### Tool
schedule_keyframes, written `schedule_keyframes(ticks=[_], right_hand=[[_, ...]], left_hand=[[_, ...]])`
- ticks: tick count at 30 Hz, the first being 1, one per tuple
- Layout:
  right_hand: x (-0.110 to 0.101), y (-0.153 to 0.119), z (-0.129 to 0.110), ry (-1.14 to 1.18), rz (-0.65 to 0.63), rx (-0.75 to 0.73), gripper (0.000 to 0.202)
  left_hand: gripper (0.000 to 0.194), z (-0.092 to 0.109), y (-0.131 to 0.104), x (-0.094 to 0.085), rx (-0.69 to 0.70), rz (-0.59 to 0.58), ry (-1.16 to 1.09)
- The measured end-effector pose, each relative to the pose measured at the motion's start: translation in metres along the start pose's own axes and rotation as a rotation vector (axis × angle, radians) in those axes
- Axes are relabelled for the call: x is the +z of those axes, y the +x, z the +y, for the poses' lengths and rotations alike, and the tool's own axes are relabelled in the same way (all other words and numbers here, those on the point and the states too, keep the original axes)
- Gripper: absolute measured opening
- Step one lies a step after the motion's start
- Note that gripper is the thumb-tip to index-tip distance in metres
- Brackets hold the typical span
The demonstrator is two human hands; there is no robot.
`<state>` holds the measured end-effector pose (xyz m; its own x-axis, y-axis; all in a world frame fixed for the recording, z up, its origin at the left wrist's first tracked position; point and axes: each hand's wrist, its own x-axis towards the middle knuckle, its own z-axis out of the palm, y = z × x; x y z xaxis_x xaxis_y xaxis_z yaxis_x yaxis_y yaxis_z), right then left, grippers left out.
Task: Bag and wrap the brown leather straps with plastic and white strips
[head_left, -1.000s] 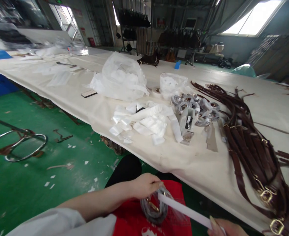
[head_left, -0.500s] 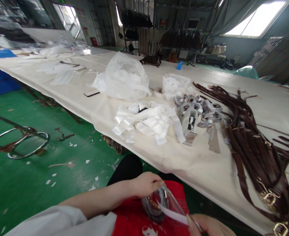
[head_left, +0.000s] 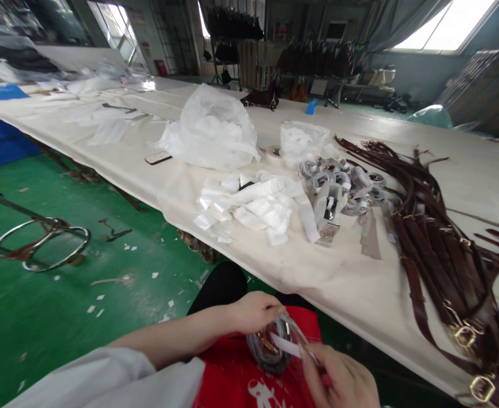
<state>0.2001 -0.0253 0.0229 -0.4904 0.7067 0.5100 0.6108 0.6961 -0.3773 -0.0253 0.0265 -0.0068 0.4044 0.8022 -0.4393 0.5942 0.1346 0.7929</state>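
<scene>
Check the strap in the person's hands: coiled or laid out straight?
Coiled. The strap sits rolled up inside a clear bag, held by left hand and right hand.

A coiled strap [head_left: 268,350] with gold-coloured metal fittings sits inside a clear plastic bag [head_left: 294,345], held low over a red cloth at the person's lap, below the table's near edge. A narrow white paper strip [head_left: 284,344] lies across the coil at a slant, its far end at the bag's mouth. The coil stands roughly on edge.
</scene>
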Motion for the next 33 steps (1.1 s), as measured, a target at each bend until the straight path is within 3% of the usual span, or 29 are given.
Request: schedule_keyframes(ticks=[5,9,12,16,19,22,25,28,31,33], right_hand=[[0.026,-0.007,-0.002,0.027,0.015,0.053,0.012],[0.029,0.0,0.004,0.087,0.021,0.262,0.024],[0.032,0.01,0.011,0.217,0.016,0.429,0.028],[0.038,0.015,0.021,0.512,-0.08,0.684,0.029],[0.041,0.009,0.028,0.697,-0.151,0.865,0.05],[0.047,-0.002,0.033,0.938,-0.347,1.036,0.064],[0.054,-0.007,0.029,1.107,-0.446,1.007,0.054],[0.058,-0.001,0.021,1.194,-0.332,0.965,0.049],[0.055,0.012,0.016,1.047,-0.225,0.895,0.042],[0.048,0.02,0.015,0.893,-0.231,0.815,0.04]], left_hand=[[0.045,0.002,-0.003,-0.002,0.011,-0.026,-0.033],[0.046,0.005,-0.006,-0.004,0.043,-0.059,-0.107],[0.055,0.013,-0.011,-0.006,0.151,-0.097,-0.141],[0.053,0.023,-0.017,-0.004,0.304,-0.074,-0.097],[0.047,0.024,-0.021,0.001,0.309,0.004,-0.091],[0.043,0.023,-0.025,0.003,0.361,0.062,-0.067],[0.042,0.023,-0.028,0.004,0.393,0.089,-0.022],[0.042,0.023,-0.03,0.005,0.374,0.103,-0.024],[0.043,0.019,-0.029,0.007,0.337,0.128,-0.089],[0.043,0.016,-0.027,0.01,0.309,0.103,-0.114]])
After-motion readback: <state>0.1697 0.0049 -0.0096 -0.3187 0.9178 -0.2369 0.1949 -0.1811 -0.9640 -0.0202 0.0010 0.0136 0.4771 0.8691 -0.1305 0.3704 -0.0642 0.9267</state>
